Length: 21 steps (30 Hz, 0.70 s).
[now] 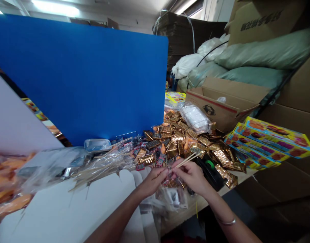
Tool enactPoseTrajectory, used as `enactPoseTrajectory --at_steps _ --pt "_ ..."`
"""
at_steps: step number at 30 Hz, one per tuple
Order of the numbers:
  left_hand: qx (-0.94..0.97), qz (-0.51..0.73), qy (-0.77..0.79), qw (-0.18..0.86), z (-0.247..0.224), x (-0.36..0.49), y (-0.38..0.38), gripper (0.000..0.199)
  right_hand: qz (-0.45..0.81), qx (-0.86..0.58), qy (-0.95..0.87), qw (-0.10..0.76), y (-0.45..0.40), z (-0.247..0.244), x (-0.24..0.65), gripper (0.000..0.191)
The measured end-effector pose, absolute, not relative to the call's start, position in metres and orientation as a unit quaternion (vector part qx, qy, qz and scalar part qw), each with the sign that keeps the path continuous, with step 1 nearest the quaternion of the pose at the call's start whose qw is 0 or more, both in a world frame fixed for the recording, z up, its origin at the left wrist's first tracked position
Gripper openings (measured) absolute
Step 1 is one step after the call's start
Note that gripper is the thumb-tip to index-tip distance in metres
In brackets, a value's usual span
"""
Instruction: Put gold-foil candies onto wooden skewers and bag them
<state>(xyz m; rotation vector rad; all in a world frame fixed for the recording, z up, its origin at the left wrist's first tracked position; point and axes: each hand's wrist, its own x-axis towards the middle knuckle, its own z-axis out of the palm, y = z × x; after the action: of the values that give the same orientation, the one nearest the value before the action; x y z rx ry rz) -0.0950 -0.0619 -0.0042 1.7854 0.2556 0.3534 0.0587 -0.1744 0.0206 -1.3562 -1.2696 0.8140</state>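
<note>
My right hand (189,173) is closed round a few thin wooden sticks (187,159) that point up to the right. Close beside it, my left hand (154,179) is pinched, thumb against fingers, at a small clear wrapper whose details are too small to tell. Gold-wrapped bars (179,135) are heaped behind both hands, with small red and dark packets (158,161) among them. A black tape dispenser (212,173) with a green core stands just right of my right hand. Below the hands lies a clear plastic packet (174,198).
More sticks in clear plastic (101,168) lie left, over white cardboard (81,202). A blue panel (94,81) stands behind. To the right are yellow printed boxes (268,143) and an open carton (221,101). Orange packets (8,182) lie far left.
</note>
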Motion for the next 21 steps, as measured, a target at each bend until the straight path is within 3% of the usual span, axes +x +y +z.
enactPoseTrajectory --at_steps 2,6,9,14,18,21 --pt "0.788 0.122 0.082 0.598 0.001 -0.098 -0.061 0.040 0.330 -0.580 -0.483 0.566 -0.171 0.013 0.057 0.018" --pt "0.833 0.108 0.091 0.535 0.007 -0.100 -0.059 0.036 0.331 -0.576 -0.505 0.550 -0.169 0.012 0.057 0.022" --pt "0.834 0.092 0.083 0.537 0.012 -0.101 -0.058 0.038 0.315 -0.574 -0.481 0.584 -0.166 0.024 0.059 0.039" --pt "0.832 0.095 0.085 0.539 0.034 -0.108 -0.059 0.035 0.386 -0.556 -0.494 0.546 -0.156 0.045 0.054 0.028" --pt "0.817 0.145 0.118 0.545 0.046 -0.113 -0.060 0.036 0.390 -0.530 -0.505 0.559 -0.150 0.054 0.048 0.027" --pt "0.766 0.140 0.102 0.619 0.049 -0.116 -0.059 0.042 0.335 -0.521 -0.500 0.606 -0.145 0.059 0.049 0.028"
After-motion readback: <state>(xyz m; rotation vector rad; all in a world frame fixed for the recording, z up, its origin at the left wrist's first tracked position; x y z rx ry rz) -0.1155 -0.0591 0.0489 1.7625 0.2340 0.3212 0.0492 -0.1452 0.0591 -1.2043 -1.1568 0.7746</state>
